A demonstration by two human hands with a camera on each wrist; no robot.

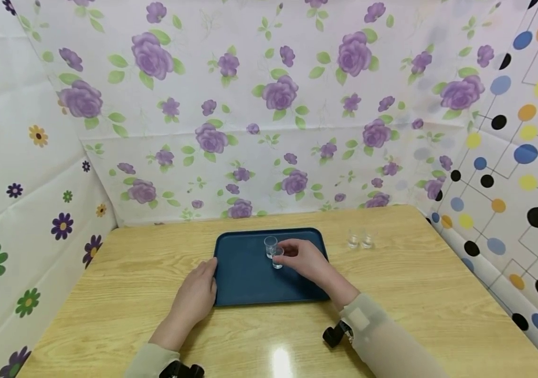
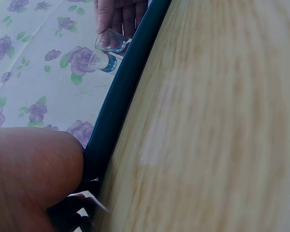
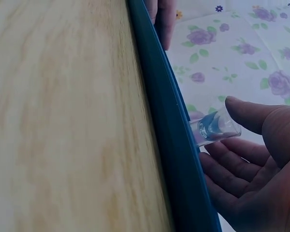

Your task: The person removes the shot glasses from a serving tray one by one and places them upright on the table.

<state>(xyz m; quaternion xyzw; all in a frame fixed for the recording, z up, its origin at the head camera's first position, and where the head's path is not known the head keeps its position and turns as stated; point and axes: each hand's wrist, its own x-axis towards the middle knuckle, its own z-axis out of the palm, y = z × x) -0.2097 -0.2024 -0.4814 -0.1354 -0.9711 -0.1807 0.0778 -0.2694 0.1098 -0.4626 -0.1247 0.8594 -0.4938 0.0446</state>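
From where I stand, the left hand (image 1: 194, 294) rests against the left edge of the tray (image 1: 245, 286), probably to steady it; whether its fingers curl beneath cannot be seen. Right of the tray's centre stands the rear glass (image 1: 270, 242). Just nearer, the front glass (image 1: 277, 265) is pinched by the right hand (image 1: 307, 261), presumably for controlled placement. Beyond the tray's right edge, two glasses (image 1: 353, 242) stand paired on the table (image 1: 401, 283). A pale base mark (image 3: 203, 129) is illegible.
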